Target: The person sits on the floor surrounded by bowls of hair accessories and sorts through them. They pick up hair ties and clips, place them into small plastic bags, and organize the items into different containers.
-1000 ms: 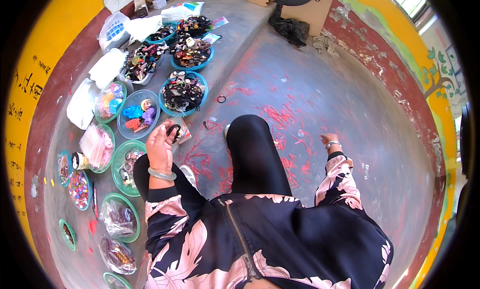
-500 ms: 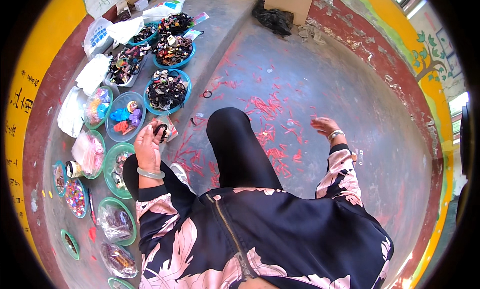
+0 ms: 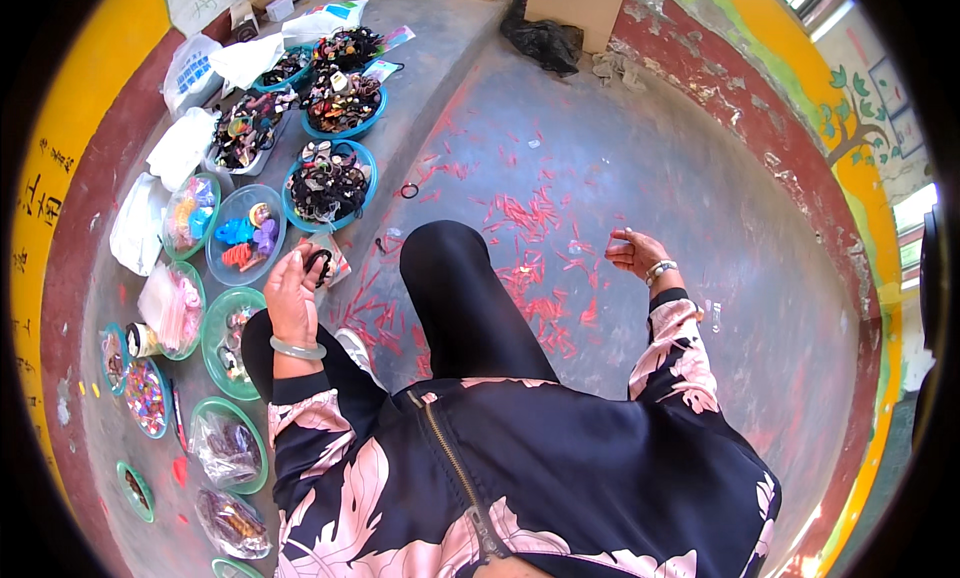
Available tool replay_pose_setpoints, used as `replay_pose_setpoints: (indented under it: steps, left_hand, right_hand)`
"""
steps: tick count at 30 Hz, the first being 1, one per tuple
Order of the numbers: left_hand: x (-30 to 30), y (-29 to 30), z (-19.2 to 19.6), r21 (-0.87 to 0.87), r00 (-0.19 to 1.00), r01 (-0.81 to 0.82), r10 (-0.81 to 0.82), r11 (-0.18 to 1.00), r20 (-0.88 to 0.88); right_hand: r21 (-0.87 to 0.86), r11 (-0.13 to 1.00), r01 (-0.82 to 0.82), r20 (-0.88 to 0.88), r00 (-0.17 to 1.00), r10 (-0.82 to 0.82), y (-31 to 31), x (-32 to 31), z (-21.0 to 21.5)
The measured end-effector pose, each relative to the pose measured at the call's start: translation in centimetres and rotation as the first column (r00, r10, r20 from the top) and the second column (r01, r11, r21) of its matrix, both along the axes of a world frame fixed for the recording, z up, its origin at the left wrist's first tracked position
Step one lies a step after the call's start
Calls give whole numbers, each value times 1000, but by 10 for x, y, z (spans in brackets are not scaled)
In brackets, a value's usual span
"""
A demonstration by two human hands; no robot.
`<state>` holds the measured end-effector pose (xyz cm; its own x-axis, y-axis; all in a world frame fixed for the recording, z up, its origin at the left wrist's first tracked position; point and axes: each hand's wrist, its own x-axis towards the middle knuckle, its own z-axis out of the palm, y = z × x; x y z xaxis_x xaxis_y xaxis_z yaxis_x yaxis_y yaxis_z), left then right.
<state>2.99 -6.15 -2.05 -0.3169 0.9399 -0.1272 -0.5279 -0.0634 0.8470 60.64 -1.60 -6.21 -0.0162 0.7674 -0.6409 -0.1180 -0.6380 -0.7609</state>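
Pinching black hair tie [image 3: 318, 263] in left hand [image 3: 290, 296]

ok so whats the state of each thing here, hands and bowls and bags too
left hand: raised, fingers pinching a black hair tie
right hand: held out to the side, loosely curled, holding nothing I can see
blue bowl of dark hair ties: heaped full
clear bowl: partly filled with coloured pieces
loose black ring: lying flat on the floor, apart from the bowls
white bags: crumpled beside the bowls
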Motion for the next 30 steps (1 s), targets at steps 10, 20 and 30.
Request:
replay_pose_setpoints:
  steps: [10,20,30]
  left_hand:
    - [1,3,1,18,1000,19,-19,1000,6]
    - [-2,-2,-1,66,998,22,-27,998,65]
    - [-5,-7,13,119,983,9,-31,993,182]
  right_hand:
    - [-74,987,143,296,948,-115,-25,9,-59]
    - [106,988,-110,542,840,35,37,-76,-1]
    - [564,620,-546,67,778,625,64,-368,104]
